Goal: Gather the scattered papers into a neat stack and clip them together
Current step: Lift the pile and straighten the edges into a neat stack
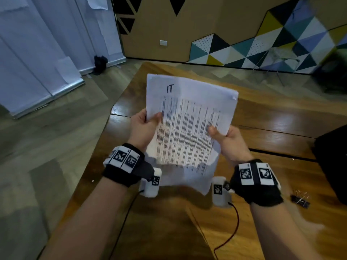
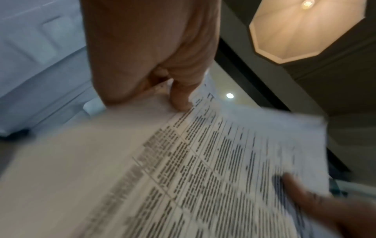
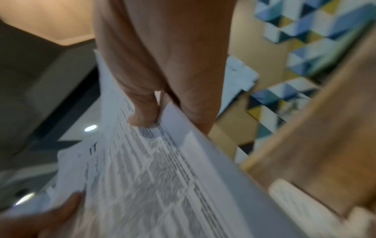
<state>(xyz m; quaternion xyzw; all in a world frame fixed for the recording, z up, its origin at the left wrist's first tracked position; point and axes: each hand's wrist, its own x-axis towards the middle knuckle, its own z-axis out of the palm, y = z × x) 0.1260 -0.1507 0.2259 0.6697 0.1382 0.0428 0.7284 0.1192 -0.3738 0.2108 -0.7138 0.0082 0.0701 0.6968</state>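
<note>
A sheaf of printed papers (image 1: 187, 124), the top sheet marked "IT" by hand, is held up above the wooden table (image 1: 272, 128). My left hand (image 1: 144, 126) grips its left edge, thumb on top of the print. My right hand (image 1: 225, 139) grips the right edge the same way. In the left wrist view the papers (image 2: 183, 169) run under my left thumb (image 2: 181, 95), and the right thumb shows at the far edge. The right wrist view has the papers (image 3: 152, 177) pinched under the right hand's thumb (image 3: 144, 116). The sheets' lower edges are uneven. Black binder clips (image 1: 300, 198) lie on the table to the right.
A dark object (image 1: 332, 162) sits at the table's right edge. Cables (image 1: 232, 231) run from the wrist cameras across the near tabletop. Beyond the table are a wood floor (image 1: 56, 128), white panels on the left and a wall with coloured triangles (image 1: 262, 44).
</note>
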